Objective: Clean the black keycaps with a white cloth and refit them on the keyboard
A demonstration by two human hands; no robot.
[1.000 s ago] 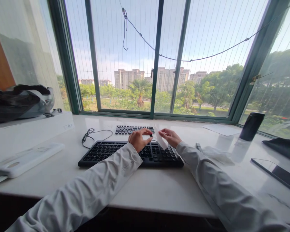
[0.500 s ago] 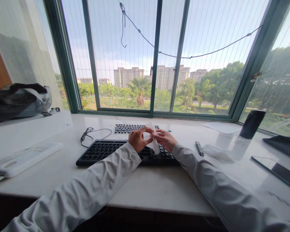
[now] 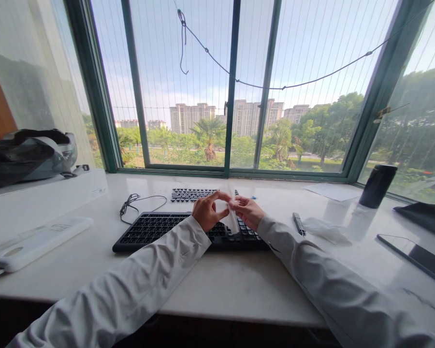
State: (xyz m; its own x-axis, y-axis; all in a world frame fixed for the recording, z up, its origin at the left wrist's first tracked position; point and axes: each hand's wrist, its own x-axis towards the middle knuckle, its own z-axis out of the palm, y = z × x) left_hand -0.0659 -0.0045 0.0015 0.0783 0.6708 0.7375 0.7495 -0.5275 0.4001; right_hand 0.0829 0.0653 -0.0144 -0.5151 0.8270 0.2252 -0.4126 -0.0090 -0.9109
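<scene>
My left hand (image 3: 209, 210) curls its thumb and forefinger into a ring, the tips pinching a thin, whitish see-through plastic bag (image 3: 233, 224). From the other side, my right hand (image 3: 249, 211) grips the same bag between thumb and fingers. The two hands' fingertips meet or nearly meet at it. Below them lies a black keyboard (image 3: 148, 232), its right half partly hidden by my hands and sleeves. Behind the hands, a set of black keycaps (image 3: 192, 195) stands in rows on the white desk. Whether anything sits inside the bag I cannot tell.
A utility knife (image 3: 298, 224) and a crumpled clear bag (image 3: 328, 233) lie right of my hands. Farther right are a phone-like dark slab (image 3: 413, 258) and a black bottle (image 3: 378, 186). On the left sit a coiled cable (image 3: 130, 205), a white power strip-like object (image 3: 39, 241) and a white box (image 3: 79, 188).
The bag between my hands has turned slightly and shows less bright white at its top. Both hands stay pinched in almost the same place. The view has shifted very slightly.
</scene>
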